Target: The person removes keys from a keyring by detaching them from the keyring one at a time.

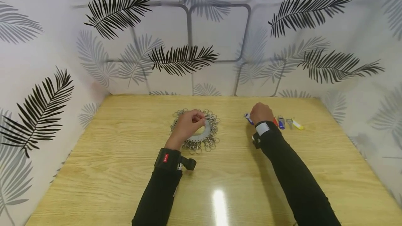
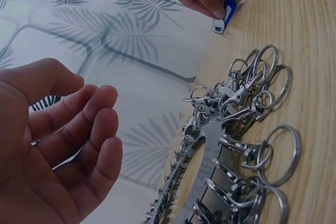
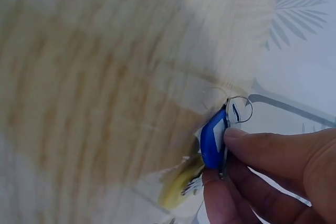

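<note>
In the right wrist view my right hand [image 1: 261,113] pinches a blue key tag [image 3: 212,139] between thumb and fingers. A thin metal ring [image 3: 242,109] hangs at its end, and a silver edge shows along the tag. My left hand [image 1: 188,124] is held over a grey flat ring [image 1: 205,132] on the table, its fingers loosely bent with nothing between them. All around that ring are metal swivel clasps [image 2: 239,106] with split rings [image 2: 282,153]. Part of the grey ring is hidden behind the left hand in the head view.
Right of my right hand lie a red tag [image 1: 275,121], another blue tag [image 1: 281,122], a silver key [image 1: 289,123] and a yellow tag [image 1: 297,124]. The wooden table [image 1: 106,170] meets leaf-patterned walls [image 1: 216,79] at the back and sides.
</note>
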`<action>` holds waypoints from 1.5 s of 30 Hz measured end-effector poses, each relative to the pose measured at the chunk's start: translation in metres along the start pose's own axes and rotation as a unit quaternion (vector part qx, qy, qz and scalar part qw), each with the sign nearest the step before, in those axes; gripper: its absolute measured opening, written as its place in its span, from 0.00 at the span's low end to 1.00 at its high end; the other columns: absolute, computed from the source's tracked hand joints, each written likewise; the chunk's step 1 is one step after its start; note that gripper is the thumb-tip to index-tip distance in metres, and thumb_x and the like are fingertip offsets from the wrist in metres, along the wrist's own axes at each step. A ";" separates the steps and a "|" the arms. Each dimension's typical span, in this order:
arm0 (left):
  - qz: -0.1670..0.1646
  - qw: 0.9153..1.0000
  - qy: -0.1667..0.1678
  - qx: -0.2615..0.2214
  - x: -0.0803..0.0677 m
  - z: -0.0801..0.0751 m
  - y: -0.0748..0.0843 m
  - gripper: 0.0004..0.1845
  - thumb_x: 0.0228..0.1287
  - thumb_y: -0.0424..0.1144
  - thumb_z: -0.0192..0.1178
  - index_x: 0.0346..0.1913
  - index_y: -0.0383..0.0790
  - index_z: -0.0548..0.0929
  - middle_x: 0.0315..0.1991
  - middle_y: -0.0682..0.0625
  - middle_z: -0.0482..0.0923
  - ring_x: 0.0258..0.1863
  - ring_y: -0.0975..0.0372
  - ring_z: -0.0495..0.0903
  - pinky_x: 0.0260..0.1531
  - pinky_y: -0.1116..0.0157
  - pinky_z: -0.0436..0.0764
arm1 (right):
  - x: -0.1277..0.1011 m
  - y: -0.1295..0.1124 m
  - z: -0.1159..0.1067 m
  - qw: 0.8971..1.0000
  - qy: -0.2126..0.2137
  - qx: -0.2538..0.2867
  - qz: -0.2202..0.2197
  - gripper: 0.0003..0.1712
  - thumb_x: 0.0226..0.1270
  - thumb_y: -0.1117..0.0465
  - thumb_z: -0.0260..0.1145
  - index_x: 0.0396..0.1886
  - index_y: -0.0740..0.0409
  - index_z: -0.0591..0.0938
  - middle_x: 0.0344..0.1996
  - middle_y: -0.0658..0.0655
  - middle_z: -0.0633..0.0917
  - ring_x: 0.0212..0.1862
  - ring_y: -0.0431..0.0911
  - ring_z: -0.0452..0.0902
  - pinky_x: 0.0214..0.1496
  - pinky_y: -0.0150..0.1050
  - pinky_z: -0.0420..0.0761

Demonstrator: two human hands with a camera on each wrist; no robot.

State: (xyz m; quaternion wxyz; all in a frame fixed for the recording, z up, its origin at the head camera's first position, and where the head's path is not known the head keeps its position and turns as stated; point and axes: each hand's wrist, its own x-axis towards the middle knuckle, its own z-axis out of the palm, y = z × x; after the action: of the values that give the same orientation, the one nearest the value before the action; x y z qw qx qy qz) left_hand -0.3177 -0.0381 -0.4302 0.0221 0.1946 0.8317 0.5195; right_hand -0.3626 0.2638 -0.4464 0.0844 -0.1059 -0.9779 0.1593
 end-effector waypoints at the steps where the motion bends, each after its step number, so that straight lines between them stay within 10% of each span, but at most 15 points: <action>1: 0.001 1.000 0.000 0.000 0.000 0.000 0.000 0.06 0.69 0.40 0.60 0.44 0.43 0.82 0.34 0.51 0.80 0.34 0.60 0.78 0.36 0.60 0.77 | 0.001 -0.001 0.000 1.000 -0.005 -0.008 0.011 0.12 0.60 0.68 0.57 0.26 0.70 0.84 0.31 0.70 0.85 0.34 0.64 0.83 0.32 0.55 0.82; 16: 0.006 1.000 -0.001 0.015 -0.001 -0.001 -0.002 0.05 0.69 0.37 0.59 0.43 0.44 0.82 0.35 0.51 0.80 0.35 0.60 0.78 0.38 0.59 0.77 | -0.001 -0.007 0.005 0.999 -0.009 -0.035 0.032 0.12 0.62 0.68 0.54 0.22 0.69 0.78 0.27 0.71 0.84 0.29 0.62 0.83 0.23 0.51 0.80; 22: 0.010 0.990 -0.065 0.123 -0.010 -0.006 -0.002 0.10 0.72 0.41 0.56 0.46 0.42 0.85 0.41 0.49 0.81 0.41 0.55 0.79 0.44 0.57 0.77 | -0.029 -0.019 0.003 0.995 0.015 0.001 -0.094 0.08 0.63 0.66 0.64 0.27 0.67 0.83 0.28 0.64 0.85 0.30 0.57 0.82 0.29 0.51 0.80; 25: -0.020 0.974 -0.124 0.189 -0.017 -0.010 0.001 0.13 0.73 0.43 0.54 0.49 0.43 0.85 0.47 0.47 0.82 0.39 0.54 0.80 0.45 0.57 0.76 | -0.049 -0.036 0.005 0.968 -0.021 0.059 -0.244 0.09 0.64 0.66 0.66 0.42 0.66 0.85 0.40 0.64 0.86 0.42 0.58 0.82 0.44 0.51 0.80; 28: -0.047 0.955 -0.168 0.239 -0.023 -0.013 0.004 0.14 0.73 0.44 0.54 0.51 0.43 0.85 0.51 0.46 0.82 0.37 0.55 0.82 0.44 0.57 0.77 | -0.068 -0.057 0.010 0.914 -0.078 0.084 -0.390 0.14 0.65 0.68 0.64 0.50 0.65 0.83 0.51 0.64 0.82 0.54 0.58 0.78 0.56 0.52 0.76; 32: -0.045 0.941 -0.195 0.272 -0.030 -0.014 0.005 0.15 0.73 0.42 0.54 0.54 0.42 0.84 0.53 0.47 0.81 0.46 0.54 0.81 0.48 0.56 0.77 | -0.089 -0.077 0.015 0.872 -0.101 0.029 -0.478 0.16 0.66 0.69 0.63 0.53 0.61 0.82 0.56 0.63 0.80 0.59 0.57 0.75 0.56 0.51 0.76; 39: -0.038 0.923 -0.232 0.304 -0.040 -0.015 -0.002 0.21 0.72 0.43 0.54 0.66 0.45 0.74 0.70 0.39 0.62 0.71 0.47 0.57 0.67 0.49 0.60 | -0.110 -0.084 0.014 0.900 -0.137 -0.052 -0.410 0.19 0.69 0.66 0.60 0.58 0.52 0.81 0.58 0.57 0.80 0.58 0.53 0.77 0.49 0.57 0.78; 45: -0.021 0.914 -0.233 0.333 -0.044 -0.016 -0.006 0.23 0.73 0.45 0.54 0.68 0.47 0.72 0.73 0.36 0.55 0.74 0.46 0.49 0.70 0.48 0.53 | -0.113 -0.087 0.018 0.899 -0.128 -0.052 -0.415 0.20 0.69 0.66 0.61 0.59 0.53 0.80 0.58 0.58 0.79 0.59 0.54 0.76 0.49 0.57 0.78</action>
State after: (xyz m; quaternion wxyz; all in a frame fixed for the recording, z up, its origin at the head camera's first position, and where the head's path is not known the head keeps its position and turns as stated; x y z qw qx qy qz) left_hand -0.2831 -0.0697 -0.4352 0.1600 0.2890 0.9315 0.1522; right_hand -0.2732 0.1517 -0.4491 0.0113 0.3263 -0.9425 0.0710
